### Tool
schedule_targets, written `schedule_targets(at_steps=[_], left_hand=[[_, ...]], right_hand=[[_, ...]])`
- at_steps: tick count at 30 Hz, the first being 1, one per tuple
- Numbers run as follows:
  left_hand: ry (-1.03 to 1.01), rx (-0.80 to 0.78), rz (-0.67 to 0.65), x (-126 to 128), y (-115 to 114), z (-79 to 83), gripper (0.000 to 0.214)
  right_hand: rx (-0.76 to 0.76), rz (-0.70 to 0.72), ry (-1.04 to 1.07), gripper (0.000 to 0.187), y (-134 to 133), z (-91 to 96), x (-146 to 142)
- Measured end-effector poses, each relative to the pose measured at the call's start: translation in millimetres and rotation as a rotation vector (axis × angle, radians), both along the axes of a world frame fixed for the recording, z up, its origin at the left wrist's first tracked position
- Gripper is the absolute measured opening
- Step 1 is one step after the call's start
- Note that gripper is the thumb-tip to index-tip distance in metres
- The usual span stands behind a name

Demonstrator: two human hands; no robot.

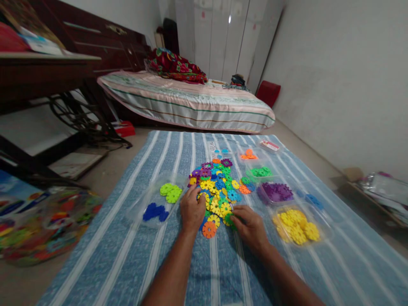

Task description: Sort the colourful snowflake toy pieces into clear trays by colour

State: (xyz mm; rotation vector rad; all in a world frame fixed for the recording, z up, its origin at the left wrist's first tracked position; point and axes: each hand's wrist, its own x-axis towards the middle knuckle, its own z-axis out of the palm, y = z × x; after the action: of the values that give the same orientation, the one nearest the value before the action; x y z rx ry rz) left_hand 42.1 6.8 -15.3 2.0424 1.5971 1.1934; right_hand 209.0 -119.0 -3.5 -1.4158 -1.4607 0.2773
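Observation:
A mixed pile of flower-shaped plastic discs (215,206) lies on the striped cloth between my hands. My left hand (193,209) rests at the pile's left edge, its fingers bent over yellow discs and its thumb apart from them. At the pile's near right side, my right hand (251,226) has its fingers closed on the edge of a green disc (228,219). An orange disc (209,229) lies flat at the near end of the pile. Right of my right hand is a clear tray of yellow discs (296,225). My left fingertips are partly hidden.
Clear trays hold purple discs (276,192), green discs (260,171) and orange discs (248,155) on the right. Lime discs (172,192) and dark blue discs (155,212) sit in a tray on the left. A bed (191,102) stands beyond the striped cloth (134,255).

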Motion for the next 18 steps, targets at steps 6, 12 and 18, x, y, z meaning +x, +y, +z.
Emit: schedule_targets(at_steps=[6, 12, 18], left_hand=[[-0.003, 0.027, 0.002, -0.9, 1.0, -3.0, 0.023], [-0.010, 0.027, 0.001, -1.8, 1.9, -4.6, 0.023], [-0.018, 0.029, 0.002, -0.9, 0.9, -3.3, 0.020]], right_hand=[[-0.009, 0.004, 0.078, 0.009, 2.8, 28.9, 2.2], [0.223, -0.239, -0.207, 0.015, 52.9, 71.9, 61.7], [0.292, -0.337, -0.227, 0.019, 44.9, 133.2, 72.5]])
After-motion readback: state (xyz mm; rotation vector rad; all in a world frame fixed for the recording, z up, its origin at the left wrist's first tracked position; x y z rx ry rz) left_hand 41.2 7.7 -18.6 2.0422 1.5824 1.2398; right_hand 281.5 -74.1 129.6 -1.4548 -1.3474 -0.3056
